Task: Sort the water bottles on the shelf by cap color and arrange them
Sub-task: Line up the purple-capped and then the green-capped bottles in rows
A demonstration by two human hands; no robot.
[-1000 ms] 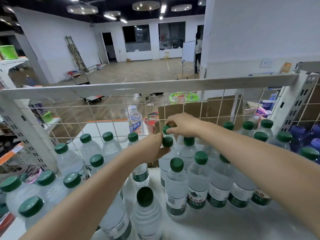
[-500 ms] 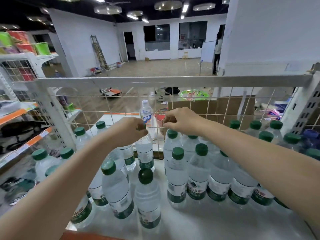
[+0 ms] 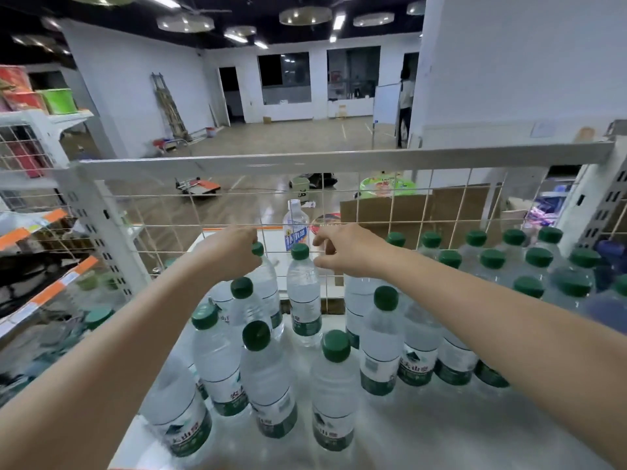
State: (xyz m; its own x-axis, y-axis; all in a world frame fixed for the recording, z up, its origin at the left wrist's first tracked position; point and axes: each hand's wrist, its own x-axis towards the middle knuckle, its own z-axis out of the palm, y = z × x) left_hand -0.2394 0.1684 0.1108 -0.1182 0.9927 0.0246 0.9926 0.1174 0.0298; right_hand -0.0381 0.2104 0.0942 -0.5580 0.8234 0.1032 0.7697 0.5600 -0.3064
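— Gripping by the neck: the left hand curls round the top of a green-capped bottle at the back of the shelf, its cap just peeking out past the fingers.

— And the right hand?

— Fingers loosely bent, hovering just beside the next bottle. A fingertip may brush its shoulder, but I see nothing pinched; I'd call it relaxed and empty.

— Where do those two stand?

— Side by side against the wire grid, left of the tidy rows of green caps on the right. Nearer the front edge is a looser bunch, also green-capped. Blue caps show at the far right edge.

— How will a bottle handle?

— Full by the look of it, so fairly heavy for its size. The thin clear wall will likely dent under a squeeze, and the plastic could be slick. The cap and neck are the stiff part, so that is where to take hold; lower down, take the labelled waist with the whole hand.

— Risks?

— They are tall and narrow, standing close. My guess is that a dragged one could knock its neighbours over, so lifting clear seems safer than sliding.

— What is behind the grid?

— A lone bottle with a blue label, outside the shelf.
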